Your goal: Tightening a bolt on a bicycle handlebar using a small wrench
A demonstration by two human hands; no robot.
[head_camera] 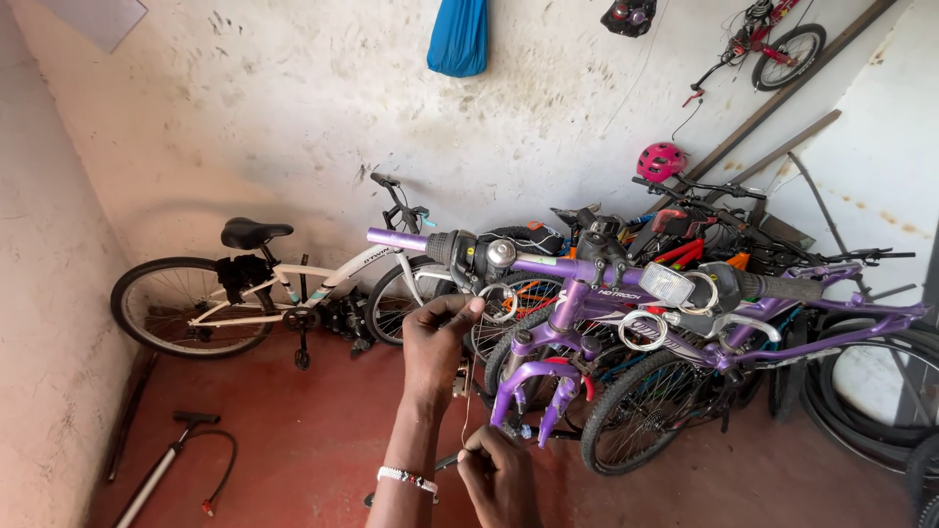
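L hand (440, 328), beaded bracelet on wrist, pinches top end of thin steel brake cable (468, 391) just below purple bike handlebar (548, 266) w/ silver bell, frame centre. R hand (499, 474) at 6 o'clock grips cable's lower end. White bike (293, 284) at 9 o'clock.

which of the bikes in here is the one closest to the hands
The purple bicycle with the purple handlebar: the left hand is right beside its grip, while the white bicycle leans against the far wall.
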